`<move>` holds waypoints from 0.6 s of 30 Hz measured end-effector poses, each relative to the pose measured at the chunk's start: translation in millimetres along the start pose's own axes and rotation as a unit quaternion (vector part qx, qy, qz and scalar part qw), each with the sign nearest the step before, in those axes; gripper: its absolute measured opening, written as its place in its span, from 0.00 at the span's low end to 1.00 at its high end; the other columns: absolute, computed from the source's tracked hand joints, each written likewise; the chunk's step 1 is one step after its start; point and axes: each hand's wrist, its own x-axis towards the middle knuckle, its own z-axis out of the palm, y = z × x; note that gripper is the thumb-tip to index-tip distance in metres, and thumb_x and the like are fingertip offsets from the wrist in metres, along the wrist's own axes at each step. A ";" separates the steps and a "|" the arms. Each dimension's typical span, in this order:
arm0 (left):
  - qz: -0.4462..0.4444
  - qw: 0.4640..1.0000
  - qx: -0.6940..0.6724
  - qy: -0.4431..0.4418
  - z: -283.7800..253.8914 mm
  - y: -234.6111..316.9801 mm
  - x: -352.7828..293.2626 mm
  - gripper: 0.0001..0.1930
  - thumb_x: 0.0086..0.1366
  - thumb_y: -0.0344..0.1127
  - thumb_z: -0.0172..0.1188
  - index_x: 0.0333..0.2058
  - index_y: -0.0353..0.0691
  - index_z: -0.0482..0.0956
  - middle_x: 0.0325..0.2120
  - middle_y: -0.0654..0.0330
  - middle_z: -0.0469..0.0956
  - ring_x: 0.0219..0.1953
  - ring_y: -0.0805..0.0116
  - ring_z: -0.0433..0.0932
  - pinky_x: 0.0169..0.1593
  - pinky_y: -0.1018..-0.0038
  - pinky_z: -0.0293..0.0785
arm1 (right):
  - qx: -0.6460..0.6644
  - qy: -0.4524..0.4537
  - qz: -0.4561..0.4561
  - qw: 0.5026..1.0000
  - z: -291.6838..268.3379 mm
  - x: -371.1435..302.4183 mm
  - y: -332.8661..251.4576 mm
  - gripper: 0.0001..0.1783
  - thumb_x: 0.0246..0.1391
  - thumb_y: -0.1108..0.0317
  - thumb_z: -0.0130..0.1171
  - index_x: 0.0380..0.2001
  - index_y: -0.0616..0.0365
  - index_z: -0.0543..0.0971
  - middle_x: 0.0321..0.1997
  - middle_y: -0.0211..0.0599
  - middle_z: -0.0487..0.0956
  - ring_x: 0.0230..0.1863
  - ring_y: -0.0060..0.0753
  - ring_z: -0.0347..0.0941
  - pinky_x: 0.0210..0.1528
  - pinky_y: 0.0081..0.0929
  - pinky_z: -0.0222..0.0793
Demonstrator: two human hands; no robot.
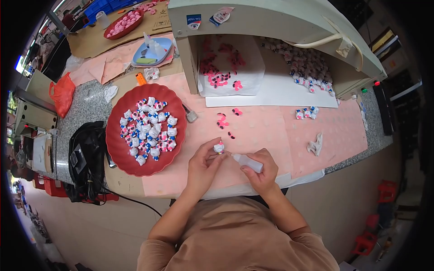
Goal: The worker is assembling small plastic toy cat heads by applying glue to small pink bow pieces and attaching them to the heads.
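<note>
Between the fingertips of my left hand [203, 163] is a small white figurine [219, 147] with a touch of pink on top. My right hand [264, 170] grips a translucent white squeeze bottle [251, 163], its narrow nozzle pointing left, close to the figurine. Whether the tip touches the figurine I cannot tell. Just beyond my hands, several small pink-and-black pieces [222, 122] lie on the pink table covering [262, 128]. To the left, a red scalloped bowl [117, 156] holds many white, blue and pink figurines [145, 128].
Ahead stands a pale box-like housing [271, 17] with more pink pieces [219, 79] and a pile of figurines [307, 63] inside. Several figurines [306, 113] and a crumpled tissue [315, 144] lie at right. A blue tray [165, 45] with bottles sits far left; a black bag [86, 153] lies beside the bowl.
</note>
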 end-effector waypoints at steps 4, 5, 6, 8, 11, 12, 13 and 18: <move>0.003 1.000 -0.001 0.000 0.4 -2.4 0.3 0.23 0.63 0.20 0.58 0.57 0.34 0.68 0.42 0.60 0.77 0.44 0.74 0.77 0.49 0.80 0.74 | -0.010 0.002 -0.003 1.000 0.0 0.6 0.5 0.22 0.40 0.69 0.75 0.38 0.61 0.76 0.30 0.42 0.77 0.27 0.39 0.72 0.28 0.29 0.68; 0.003 1.000 -0.001 0.000 0.5 -2.1 0.3 0.23 0.63 0.20 0.58 0.57 0.34 0.68 0.42 0.60 0.77 0.44 0.74 0.77 0.49 0.80 0.74 | -0.013 0.003 -0.002 1.000 0.1 0.6 0.5 0.22 0.39 0.69 0.75 0.38 0.61 0.76 0.30 0.41 0.77 0.27 0.39 0.72 0.28 0.30 0.68; 0.001 1.000 0.002 -0.001 0.6 -1.5 0.4 0.23 0.63 0.20 0.58 0.57 0.34 0.68 0.42 0.60 0.77 0.44 0.74 0.77 0.49 0.80 0.74 | -0.013 0.003 -0.002 1.000 0.1 0.9 0.4 0.22 0.39 0.69 0.75 0.38 0.61 0.76 0.30 0.41 0.77 0.27 0.39 0.72 0.28 0.30 0.68; -0.002 1.000 0.005 -0.003 0.8 -1.3 0.3 0.23 0.63 0.20 0.57 0.57 0.34 0.68 0.42 0.60 0.77 0.44 0.74 0.77 0.49 0.80 0.74 | -0.011 0.001 -0.002 1.000 0.0 1.3 -0.2 0.22 0.39 0.68 0.75 0.37 0.61 0.76 0.29 0.41 0.77 0.28 0.39 0.72 0.28 0.30 0.68; 0.007 1.000 0.016 -0.001 1.1 -1.6 0.0 0.23 0.63 0.20 0.57 0.57 0.35 0.68 0.42 0.60 0.77 0.45 0.74 0.77 0.49 0.80 0.75 | -0.009 0.001 -0.004 1.000 0.3 1.2 -0.1 0.21 0.39 0.68 0.75 0.37 0.61 0.76 0.29 0.41 0.78 0.28 0.39 0.72 0.28 0.30 0.68; 0.005 1.000 0.015 -0.003 1.3 -0.7 0.0 0.23 0.63 0.19 0.57 0.57 0.35 0.68 0.42 0.59 0.77 0.45 0.74 0.77 0.49 0.80 0.75 | -0.009 0.001 -0.003 1.000 0.0 0.7 -0.2 0.21 0.39 0.68 0.75 0.37 0.61 0.76 0.29 0.41 0.78 0.28 0.39 0.72 0.28 0.30 0.68; 0.003 1.000 0.015 -0.003 1.2 -0.2 0.0 0.23 0.63 0.19 0.56 0.57 0.35 0.68 0.42 0.59 0.77 0.45 0.74 0.77 0.49 0.80 0.75 | -0.009 0.004 0.001 1.000 0.0 0.6 -0.2 0.21 0.39 0.68 0.75 0.37 0.61 0.76 0.29 0.41 0.78 0.27 0.39 0.72 0.28 0.30 0.68; 0.005 1.000 0.015 -0.002 0.7 -1.8 -1.1 0.23 0.63 0.19 0.56 0.57 0.35 0.67 0.42 0.59 0.77 0.45 0.74 0.78 0.49 0.80 0.75 | -0.006 -0.001 0.001 1.000 0.3 1.1 -2.1 0.21 0.39 0.68 0.75 0.37 0.61 0.77 0.29 0.41 0.78 0.27 0.38 0.72 0.28 0.30 0.68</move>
